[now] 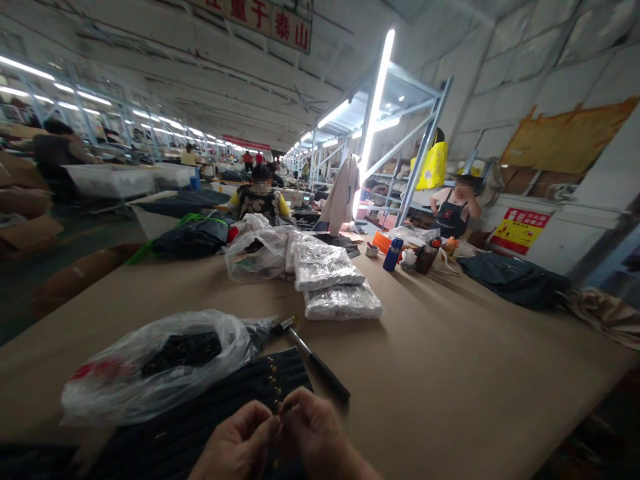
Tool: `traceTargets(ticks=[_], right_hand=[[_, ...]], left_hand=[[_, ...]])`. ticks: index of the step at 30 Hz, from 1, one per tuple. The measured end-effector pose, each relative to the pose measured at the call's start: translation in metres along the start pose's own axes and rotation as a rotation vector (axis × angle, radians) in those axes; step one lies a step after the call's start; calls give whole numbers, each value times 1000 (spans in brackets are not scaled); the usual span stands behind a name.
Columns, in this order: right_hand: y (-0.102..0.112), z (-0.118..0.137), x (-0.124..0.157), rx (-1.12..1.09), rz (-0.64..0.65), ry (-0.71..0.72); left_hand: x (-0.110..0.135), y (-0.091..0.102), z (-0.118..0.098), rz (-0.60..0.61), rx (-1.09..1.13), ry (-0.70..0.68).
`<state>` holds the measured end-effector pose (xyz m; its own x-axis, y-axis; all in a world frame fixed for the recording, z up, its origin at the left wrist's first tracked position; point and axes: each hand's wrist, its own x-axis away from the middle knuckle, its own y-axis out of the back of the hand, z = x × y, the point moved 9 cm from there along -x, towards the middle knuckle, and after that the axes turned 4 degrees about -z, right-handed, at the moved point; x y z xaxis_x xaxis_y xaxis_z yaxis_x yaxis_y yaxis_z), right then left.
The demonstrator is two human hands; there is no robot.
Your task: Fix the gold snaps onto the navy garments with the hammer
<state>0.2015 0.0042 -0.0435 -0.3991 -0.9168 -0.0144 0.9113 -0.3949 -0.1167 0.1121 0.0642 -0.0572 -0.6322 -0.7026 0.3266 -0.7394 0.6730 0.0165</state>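
My left hand and my right hand meet at the bottom edge over a dark ribbed garment with a row of small brass buttons. Both pinch the cloth near one button at its edge; the fingertips touch each other. A dark-handled tool lies on the table just beyond the garment, right of my hands. A crumpled clear plastic bag with dark pieces inside rests on the garment's left part.
The long brown table carries packed bags, a blue bottle, cups and a dark garment at right. Two other people are at the far end. Metal racks stand behind.
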Motion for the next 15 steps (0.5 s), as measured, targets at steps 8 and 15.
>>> traceTargets(ticks=[8,15], right_hand=[[2,40,12,663,207,238],[7,13,17,591,263,-12]], left_hand=[[21,-6,-35,66,-398,-73],[24,-10,-38,175,-806,-137]])
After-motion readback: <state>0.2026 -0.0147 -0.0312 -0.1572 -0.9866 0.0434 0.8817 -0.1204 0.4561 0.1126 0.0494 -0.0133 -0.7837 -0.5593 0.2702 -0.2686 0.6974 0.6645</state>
